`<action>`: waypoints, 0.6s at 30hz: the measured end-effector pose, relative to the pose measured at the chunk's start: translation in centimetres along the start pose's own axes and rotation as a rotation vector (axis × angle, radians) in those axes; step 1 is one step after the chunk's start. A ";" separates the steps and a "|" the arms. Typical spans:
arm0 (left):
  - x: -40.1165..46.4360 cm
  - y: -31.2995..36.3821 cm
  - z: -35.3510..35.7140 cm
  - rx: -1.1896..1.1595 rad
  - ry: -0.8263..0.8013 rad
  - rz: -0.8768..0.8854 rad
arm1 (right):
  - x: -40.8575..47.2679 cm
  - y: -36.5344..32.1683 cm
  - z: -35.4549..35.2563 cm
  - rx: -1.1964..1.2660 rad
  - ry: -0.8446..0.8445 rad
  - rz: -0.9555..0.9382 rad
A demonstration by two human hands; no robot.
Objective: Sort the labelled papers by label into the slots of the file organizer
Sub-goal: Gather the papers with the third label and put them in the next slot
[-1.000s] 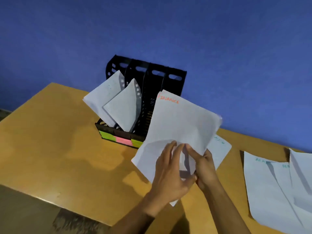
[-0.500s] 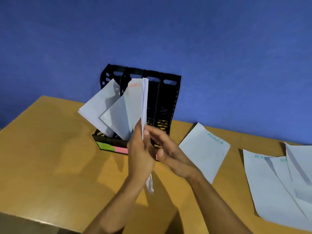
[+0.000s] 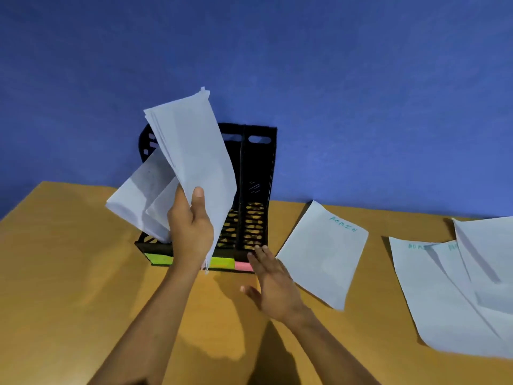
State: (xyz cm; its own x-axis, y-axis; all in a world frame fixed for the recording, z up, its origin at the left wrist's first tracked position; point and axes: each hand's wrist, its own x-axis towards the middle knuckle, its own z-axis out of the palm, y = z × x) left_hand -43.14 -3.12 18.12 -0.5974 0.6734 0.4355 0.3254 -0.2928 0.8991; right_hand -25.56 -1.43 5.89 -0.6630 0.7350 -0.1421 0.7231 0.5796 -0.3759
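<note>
Head camera (the only view) looks forward and down, close over the table (image 3: 69,259).

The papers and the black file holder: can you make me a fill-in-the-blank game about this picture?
1. The stack of papers is held up by the ____ hand.
2. The right hand holds ____.
3. The sheet lying beside the file organizer says ____.
4. The wall behind the table is ____.

Missing words: left; nothing; ADMIN; blue

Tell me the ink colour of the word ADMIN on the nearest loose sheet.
Teal green, in the head view.
</note>
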 end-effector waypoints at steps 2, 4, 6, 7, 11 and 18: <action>0.4 -1.4 0.4 0.047 0.000 -0.006 | 0.1 -0.3 0.3 -0.005 0.001 0.016; 0.5 -2.7 0.8 0.084 0.002 -0.005 | 0.1 -0.3 0.4 -0.019 0.005 0.024; 0.6 -3.8 1.2 0.094 -0.005 -0.002 | 0.2 -0.2 0.5 -0.005 0.011 0.037; 0.6 -4.4 1.5 0.092 -0.017 -0.005 | 0.1 -0.2 0.6 0.012 0.015 0.041; 1.2 -6.1 3.0 0.092 -0.037 0.003 | 0.1 -0.1 0.8 0.027 0.037 0.043; 1.5 -10.0 5.2 0.165 -0.024 -0.002 | 0.2 0.0 1.8 -0.093 0.034 0.061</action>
State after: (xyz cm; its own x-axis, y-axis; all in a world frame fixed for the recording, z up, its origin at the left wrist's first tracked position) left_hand -43.48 4.28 9.57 -0.5812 0.6903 0.4310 0.4418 -0.1771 0.8795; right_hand -26.03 -1.97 4.22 -0.6118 0.7802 -0.1307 0.7776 0.5627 -0.2805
